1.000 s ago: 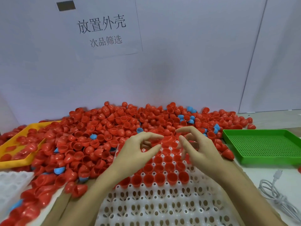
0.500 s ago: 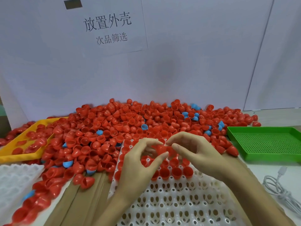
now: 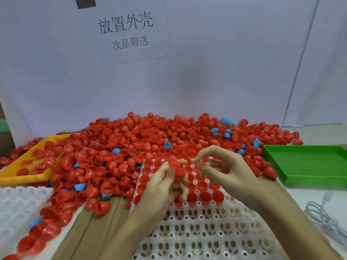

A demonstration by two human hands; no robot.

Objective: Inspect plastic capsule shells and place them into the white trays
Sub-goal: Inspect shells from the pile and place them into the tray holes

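A white paper sheet (image 3: 124, 32) fixed to the pale wall behind the tabletop carries the only readable writing. Its upper line, in large black Chinese characters, reads 放置外壳 (image 3: 125, 23). Beneath it a smaller line in thinner strokes reads 次品筛选 (image 3: 130, 43). A dark rectangular patch (image 3: 85, 2) sits at the sheet's top left corner; no writing can be made out on it. No other label, brand, number or sign is legible anywhere else in the view.

The light over my bench is bright, even and soft, throwing only faint shadows. My left hand (image 3: 161, 186) and its red shell (image 3: 175, 164) are motion-blurred, and straight lines bow toward the edges.
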